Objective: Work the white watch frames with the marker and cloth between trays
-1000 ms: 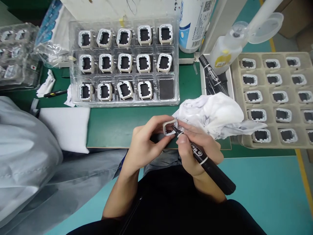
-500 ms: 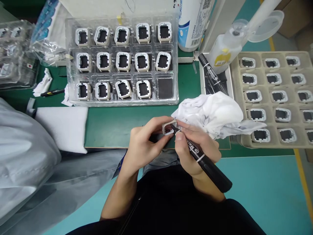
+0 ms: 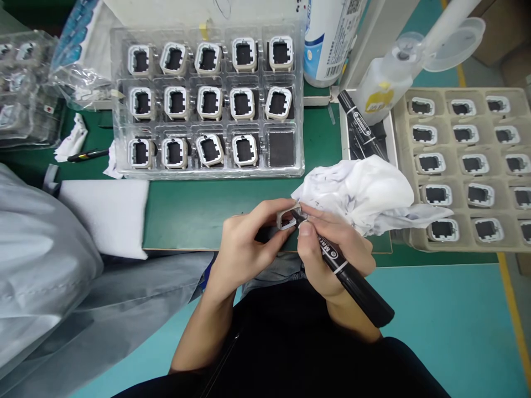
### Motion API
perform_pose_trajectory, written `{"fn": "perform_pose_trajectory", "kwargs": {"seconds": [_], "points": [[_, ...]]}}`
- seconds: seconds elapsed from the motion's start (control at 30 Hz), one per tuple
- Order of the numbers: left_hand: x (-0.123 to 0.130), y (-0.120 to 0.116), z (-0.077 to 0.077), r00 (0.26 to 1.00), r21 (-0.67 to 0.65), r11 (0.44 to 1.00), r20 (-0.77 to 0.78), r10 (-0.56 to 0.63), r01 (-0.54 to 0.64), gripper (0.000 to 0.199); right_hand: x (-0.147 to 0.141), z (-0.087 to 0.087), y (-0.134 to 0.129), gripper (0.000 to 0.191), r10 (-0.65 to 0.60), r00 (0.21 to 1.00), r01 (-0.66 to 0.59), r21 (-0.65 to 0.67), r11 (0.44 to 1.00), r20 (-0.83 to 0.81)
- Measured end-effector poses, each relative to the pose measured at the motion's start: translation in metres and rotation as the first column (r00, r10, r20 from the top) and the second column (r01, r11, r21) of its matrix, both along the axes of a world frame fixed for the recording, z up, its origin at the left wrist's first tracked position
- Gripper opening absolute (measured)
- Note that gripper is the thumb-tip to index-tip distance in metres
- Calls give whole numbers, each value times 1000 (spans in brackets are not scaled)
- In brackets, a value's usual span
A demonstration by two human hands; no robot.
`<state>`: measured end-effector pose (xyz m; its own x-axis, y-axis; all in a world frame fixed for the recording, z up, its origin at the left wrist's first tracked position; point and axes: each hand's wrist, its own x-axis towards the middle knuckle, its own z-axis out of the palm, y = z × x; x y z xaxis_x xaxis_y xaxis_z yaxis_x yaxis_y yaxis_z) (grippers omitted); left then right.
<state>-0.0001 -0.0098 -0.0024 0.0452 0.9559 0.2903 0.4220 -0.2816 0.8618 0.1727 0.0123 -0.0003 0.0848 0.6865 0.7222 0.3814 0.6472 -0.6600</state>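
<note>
My left hand (image 3: 244, 243) pinches a small pale watch-case-like frame (image 3: 285, 218) between thumb and fingers, tilted on its side above the table's front edge. A black marker pen (image 3: 352, 284) lies in the grip of my right hand (image 3: 332, 249). Its tip points up and left into the frame's opening; whether the tip touches the inner wall is hard to make out. Fingers of my right hand also rest close against the frame's right side. Just beyond my hands is a crumpled white cloth (image 3: 360, 190).
A clear plastic tray (image 3: 207, 176) of similar frames stands behind, with one pocket bare at front right. A beige tray (image 3: 452, 185) with more frames is at right. A second marker (image 3: 360, 124), a bottle (image 3: 379, 88) and a white foam sheet (image 3: 103, 218) lie around. A person's sleeve (image 3: 41, 265) is at left.
Almost nothing differs. The frame and the marker tip have shifted very slightly in my fingers; both hands keep their hold.
</note>
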Motion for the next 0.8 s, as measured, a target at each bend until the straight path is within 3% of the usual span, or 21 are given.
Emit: {"fn": "perform_pose_trajectory", "kwargs": {"seconds": [0.33,0.8], "points": [[0,-2,0,999,-1,1000,-26,25,-26,36,3,-1,0,29,23,998,-26,54,998,66],[-1,-2,-2,1000,26,1000,10,4,-4,43,-1,-2,2,20,-26,996,17,108,994,90]]}}
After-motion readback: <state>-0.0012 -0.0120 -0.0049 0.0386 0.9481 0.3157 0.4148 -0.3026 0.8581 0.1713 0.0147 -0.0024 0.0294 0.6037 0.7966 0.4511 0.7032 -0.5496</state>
